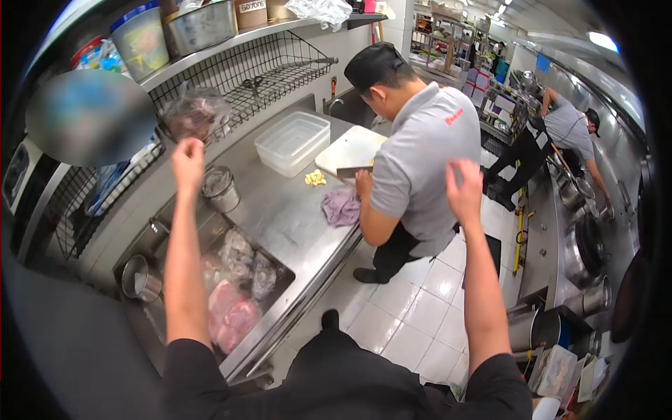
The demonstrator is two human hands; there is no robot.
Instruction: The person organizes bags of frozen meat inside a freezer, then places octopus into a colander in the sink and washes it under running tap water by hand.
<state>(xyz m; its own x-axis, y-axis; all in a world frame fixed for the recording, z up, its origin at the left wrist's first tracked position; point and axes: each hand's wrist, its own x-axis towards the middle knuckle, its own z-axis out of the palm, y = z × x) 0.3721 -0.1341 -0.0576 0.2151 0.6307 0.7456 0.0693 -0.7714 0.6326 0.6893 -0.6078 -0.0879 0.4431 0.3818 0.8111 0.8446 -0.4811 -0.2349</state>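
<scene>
My left hand point(187, 162) is raised over the sink side of the counter, its fingers pinched on a clear plastic bag point(196, 115). Something dark reddish-brown shows through the bag; I cannot make out what. Below my left forearm, a steel sink point(283, 276) holds a large piece of pink raw meat point(232, 315) and several clear wrapped bags point(241, 255). Held up on the other side, my right hand point(463, 189) has its fingers loosely bent, with a gap between thumb and fingers and nothing visible in them. In the picture it appears beside a co-worker's grey shirt point(434, 154).
The co-worker holds a knife point(353, 171) at a white cutting board point(350, 148). Nearby are peeled garlic cloves point(316, 178), a purple cloth point(341, 208), a plastic container point(292, 143) and a metal pot point(220, 187). A wire rack point(245, 87) runs along the wall. Another person bends at the stoves.
</scene>
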